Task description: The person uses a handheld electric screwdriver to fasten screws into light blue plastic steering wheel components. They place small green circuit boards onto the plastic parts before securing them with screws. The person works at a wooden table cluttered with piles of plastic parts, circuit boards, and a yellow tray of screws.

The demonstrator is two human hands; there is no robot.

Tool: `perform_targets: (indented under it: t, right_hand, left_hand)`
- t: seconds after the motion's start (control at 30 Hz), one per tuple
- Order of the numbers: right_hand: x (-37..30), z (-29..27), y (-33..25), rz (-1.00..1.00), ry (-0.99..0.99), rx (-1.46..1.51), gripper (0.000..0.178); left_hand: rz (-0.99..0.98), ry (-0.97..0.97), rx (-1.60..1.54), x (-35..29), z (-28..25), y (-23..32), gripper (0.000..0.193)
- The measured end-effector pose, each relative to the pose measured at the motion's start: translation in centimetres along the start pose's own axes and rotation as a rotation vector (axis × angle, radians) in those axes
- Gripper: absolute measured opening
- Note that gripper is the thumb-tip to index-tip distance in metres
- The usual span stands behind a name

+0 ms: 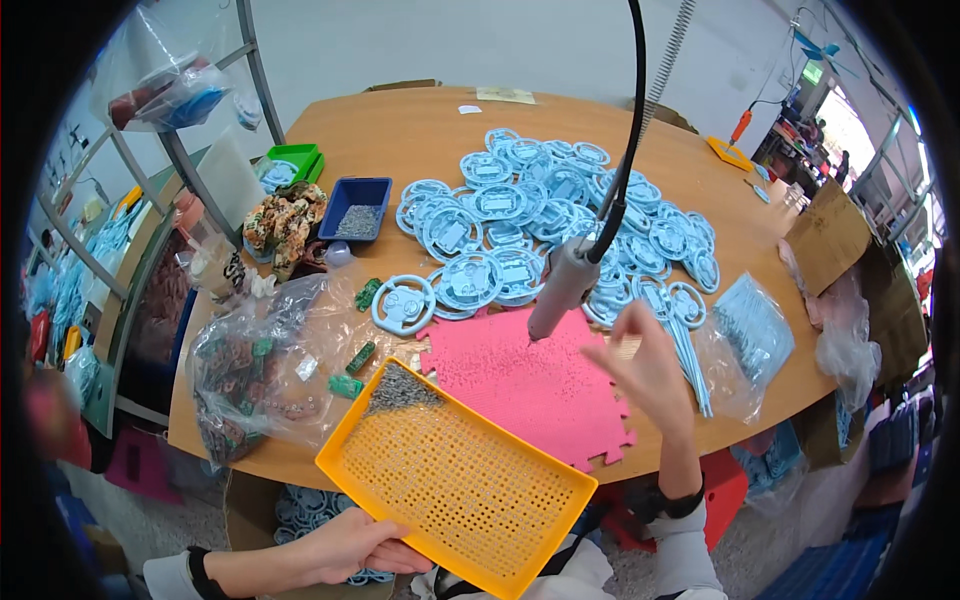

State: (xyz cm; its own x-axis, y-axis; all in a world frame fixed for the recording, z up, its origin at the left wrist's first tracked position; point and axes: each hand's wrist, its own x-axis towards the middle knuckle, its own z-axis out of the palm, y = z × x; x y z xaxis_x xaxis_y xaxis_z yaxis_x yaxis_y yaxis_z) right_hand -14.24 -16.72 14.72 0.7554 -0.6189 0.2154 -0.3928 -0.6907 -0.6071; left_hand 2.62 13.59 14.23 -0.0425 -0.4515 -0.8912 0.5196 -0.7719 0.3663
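My left hand (355,545) grips the near left edge of a yellow perforated tray (470,500), which is tilted over the table's front edge. Small metal screws (400,388) are heaped in the tray's far left corner. A pink foam mat (500,370) lies beyond the tray, with tiny dark specks on it. An electric screwdriver (562,290) hangs over the mat, its tip pointing down. To its right my right hand (650,370) is raised over the mat's right side, thumb and forefinger apart, with nothing visible between them. Light blue plastic rings (500,200) pile up behind the mat.
A dark blue bin (358,207) of small metal parts stands at the back left, near a green tray (300,160). Clear bags with green circuit boards (250,375) crowd the left. Light blue strips (690,370) and a bag of blue parts (750,325) lie right.
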Motion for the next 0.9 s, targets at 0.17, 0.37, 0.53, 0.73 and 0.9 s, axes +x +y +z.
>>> perform_targets:
  t: [0.17,0.37,0.53,0.73,0.9]
  right_hand:
    - [7.5,5.0,3.2,-0.247,0.096,0.534,0.055]
    - [8.0,5.6,3.6,-0.141,-0.03,0.801,0.045]
    - [5.7,-0.3,7.5,-0.096,0.213,0.787,0.039]
    - [1.1,-3.9,10.2,0.028,0.502,0.684,0.035]
    - [-2.2,-4.6,12.9,-0.043,0.415,0.794,0.044]
  left_hand:
    - [0.058,0.062,-0.066,-0.1,0.3,0.1,0.034]
    - [0.093,0.096,-0.219,0.3,2.2,0.4,0.036]
    - [0.145,-0.077,-0.316,5.1,5.9,3.5,0.037]
    - [0.28,-0.115,-0.602,11.7,11.5,6.5,0.034]
    - [0.245,-0.065,-0.764,14.3,13.8,8.5,0.036]
